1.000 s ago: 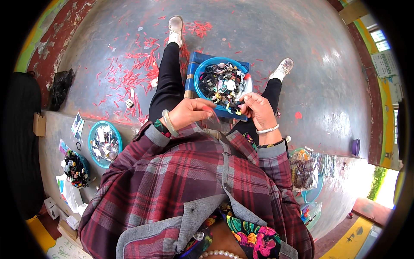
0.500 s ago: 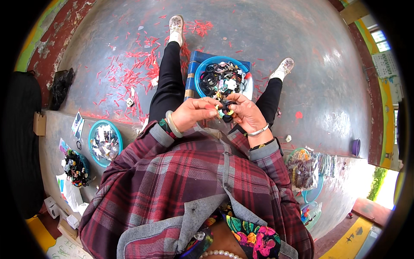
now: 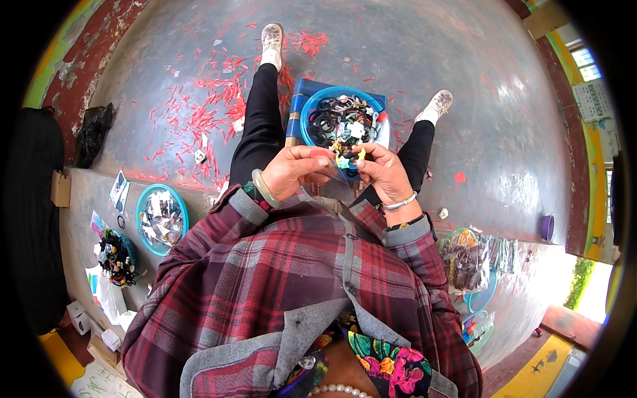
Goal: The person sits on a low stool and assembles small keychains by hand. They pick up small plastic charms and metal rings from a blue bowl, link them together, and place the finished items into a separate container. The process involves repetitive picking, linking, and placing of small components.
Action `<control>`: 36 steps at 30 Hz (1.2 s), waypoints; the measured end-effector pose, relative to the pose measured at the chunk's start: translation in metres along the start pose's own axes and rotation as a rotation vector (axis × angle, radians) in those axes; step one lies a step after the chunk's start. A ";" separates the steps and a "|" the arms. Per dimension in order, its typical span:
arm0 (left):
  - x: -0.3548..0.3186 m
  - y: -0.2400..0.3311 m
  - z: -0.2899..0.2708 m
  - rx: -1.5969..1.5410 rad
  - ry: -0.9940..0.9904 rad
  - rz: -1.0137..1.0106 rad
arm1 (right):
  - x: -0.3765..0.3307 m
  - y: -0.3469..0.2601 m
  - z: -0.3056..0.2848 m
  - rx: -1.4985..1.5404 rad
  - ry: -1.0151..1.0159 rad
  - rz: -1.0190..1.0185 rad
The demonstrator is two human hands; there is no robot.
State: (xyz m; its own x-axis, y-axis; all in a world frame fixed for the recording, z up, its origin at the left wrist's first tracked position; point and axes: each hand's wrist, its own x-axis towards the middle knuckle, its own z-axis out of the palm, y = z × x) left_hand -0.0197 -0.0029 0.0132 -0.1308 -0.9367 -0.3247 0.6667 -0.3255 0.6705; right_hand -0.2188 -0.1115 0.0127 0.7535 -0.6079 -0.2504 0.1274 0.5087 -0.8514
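Far to the left, a black bag (image 3: 93,132) slumps against the red wall. On the grey ledge near it stand a blue bowl of dark hair ties (image 3: 117,257) and, just beside it, a blue bowl of pale packets (image 3: 161,219). Red scraps (image 3: 206,113) lie scattered over the concrete floor (image 3: 464,73) around the person's left leg.

The left hand (image 3: 295,171), a pale bangle on its wrist, is raised in front of the chest; its grip is closed, thumb and fingers pinched on the edge of a small clear packet (image 3: 337,174). The packet hangs between the two hands, over the near rim of a blue bowl (image 3: 312,114) heaped with black and coloured hair ties, which rests on a blue mat between the outstretched legs.

The right hand (image 3: 383,170), with a thin bracelet at the wrist, has its grip closed too: the fingertips press a small yellow and light-blue hair tie (image 3: 350,159) at the packet's top.

To the right, a blue tray of filled packets (image 3: 468,259) sits on the ledge, and a small purple cup (image 3: 547,227) stands on the floor further out.
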 end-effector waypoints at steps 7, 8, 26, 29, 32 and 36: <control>0.006 -0.004 -0.003 0.203 0.189 0.012 | -0.009 -0.018 -0.004 0.064 0.063 -0.154; 0.008 -0.007 -0.006 0.251 0.211 0.013 | -0.011 -0.021 0.001 0.036 0.078 -0.140; 0.012 -0.016 -0.004 0.606 0.225 0.048 | -0.007 -0.012 0.040 -1.042 0.123 -0.475; 0.012 -0.014 -0.001 0.628 0.222 0.008 | -0.007 -0.015 0.038 -1.127 0.080 -0.360; 0.011 -0.015 0.002 0.577 0.224 -0.007 | -0.004 -0.011 0.034 -1.078 0.039 -0.356; 0.012 -0.016 0.001 0.538 0.215 -0.018 | -0.003 -0.007 0.030 -1.086 0.035 -0.357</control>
State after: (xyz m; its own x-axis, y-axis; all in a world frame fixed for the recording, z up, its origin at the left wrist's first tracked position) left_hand -0.0329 -0.0093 -0.0013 0.0510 -0.9014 -0.4299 0.1917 -0.4136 0.8900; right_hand -0.2024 -0.0950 0.0333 0.7656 -0.6373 0.0874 -0.3074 -0.4818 -0.8206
